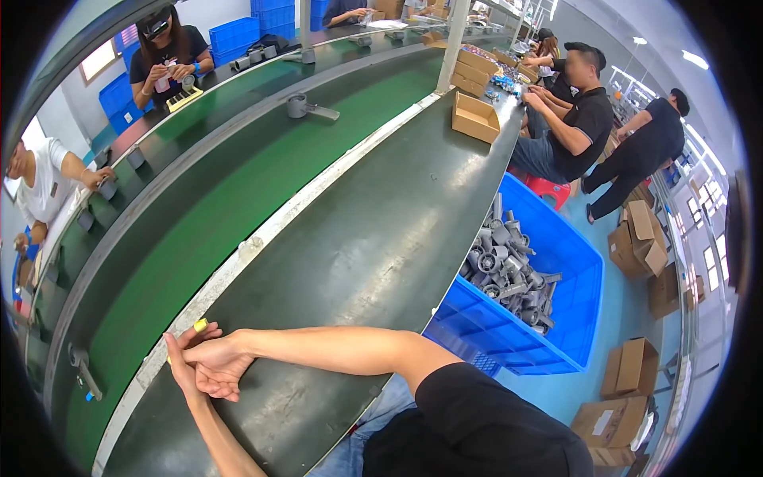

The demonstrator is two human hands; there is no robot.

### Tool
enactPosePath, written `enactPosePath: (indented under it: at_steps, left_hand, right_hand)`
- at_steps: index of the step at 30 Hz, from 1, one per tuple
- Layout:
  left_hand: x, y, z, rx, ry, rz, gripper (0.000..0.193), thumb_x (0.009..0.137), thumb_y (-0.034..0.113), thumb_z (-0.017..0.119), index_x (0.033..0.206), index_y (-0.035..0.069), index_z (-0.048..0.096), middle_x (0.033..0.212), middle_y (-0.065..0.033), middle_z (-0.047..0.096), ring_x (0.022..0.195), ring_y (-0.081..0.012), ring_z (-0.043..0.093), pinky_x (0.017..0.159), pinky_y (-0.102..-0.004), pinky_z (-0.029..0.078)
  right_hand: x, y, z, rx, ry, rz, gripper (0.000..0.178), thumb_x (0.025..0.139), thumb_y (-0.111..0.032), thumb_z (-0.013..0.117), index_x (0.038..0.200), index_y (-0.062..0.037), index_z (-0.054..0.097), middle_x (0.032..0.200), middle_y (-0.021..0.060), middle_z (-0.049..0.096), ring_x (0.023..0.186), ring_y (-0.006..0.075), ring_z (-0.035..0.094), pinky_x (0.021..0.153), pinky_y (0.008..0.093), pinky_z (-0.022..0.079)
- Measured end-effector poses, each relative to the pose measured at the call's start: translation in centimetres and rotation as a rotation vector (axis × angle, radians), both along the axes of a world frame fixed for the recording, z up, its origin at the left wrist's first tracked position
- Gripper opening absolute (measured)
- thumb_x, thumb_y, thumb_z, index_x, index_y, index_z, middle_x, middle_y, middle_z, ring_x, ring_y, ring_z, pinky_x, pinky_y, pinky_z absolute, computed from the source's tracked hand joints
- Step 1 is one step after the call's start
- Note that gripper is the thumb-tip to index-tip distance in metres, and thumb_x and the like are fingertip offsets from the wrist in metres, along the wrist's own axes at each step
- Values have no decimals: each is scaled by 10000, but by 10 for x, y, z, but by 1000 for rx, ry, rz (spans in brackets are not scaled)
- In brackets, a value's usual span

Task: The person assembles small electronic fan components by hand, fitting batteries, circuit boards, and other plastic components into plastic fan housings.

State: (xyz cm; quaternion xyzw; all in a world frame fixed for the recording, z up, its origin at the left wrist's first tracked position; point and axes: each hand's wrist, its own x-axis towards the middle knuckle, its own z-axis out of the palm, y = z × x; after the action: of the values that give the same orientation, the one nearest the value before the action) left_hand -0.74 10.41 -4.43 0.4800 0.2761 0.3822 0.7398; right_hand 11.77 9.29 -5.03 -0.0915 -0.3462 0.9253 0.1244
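Note:
My two hands meet above the near left end of the dark work table (350, 246), beside the white ledge of the belt. My left hand (182, 367) reaches up with its fingers stretched, touching and partly behind the right. Across from the right comes my other arm; my right hand (216, 367) is turned palm up, its fingers loosely bent and apart. A small yellow band (201, 325) wraps a fingertip above the right wrist; which hand that finger belongs to is hard to tell. No part shows in either hand, though the overlap hides some fingers.
A green conveyor belt (214, 191) curves along my left, carrying a grey handled fitting (306, 107) and another fitting (83, 372). At my right stands a blue crate (576, 298) of grey fittings (509, 266). An open cardboard box (475, 118) sits at the table's far end. Several co-workers sit around.

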Motion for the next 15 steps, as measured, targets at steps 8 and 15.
enactPosePath:
  at_steps: [8, 15]
  left_hand:
    - [2, -9, 4, 221, -11, 102, 777, 966, 632, 341, 1186, -79, 569, 992, -263, 651, 870, -303, 641, 839, -374, 511]
    - [-2, -6, -3, 246, -52, 74, 840, 937, 684, 350, 1245, -77, 525, 1003, -247, 642, 889, -288, 624, 836, -362, 506]
  right_hand:
    - [-5, 2, -1, 90, 13, 47, 945, 898, -752, 97, 682, 26, 589, 609, 168, 601, 561, 340, 652, 574, 387, 558]
    - [-6, 2, 7, 51, -23, 44, 1015, 799, -879, 109, 629, 8, 573, 578, 165, 584, 531, 352, 655, 523, 389, 563]
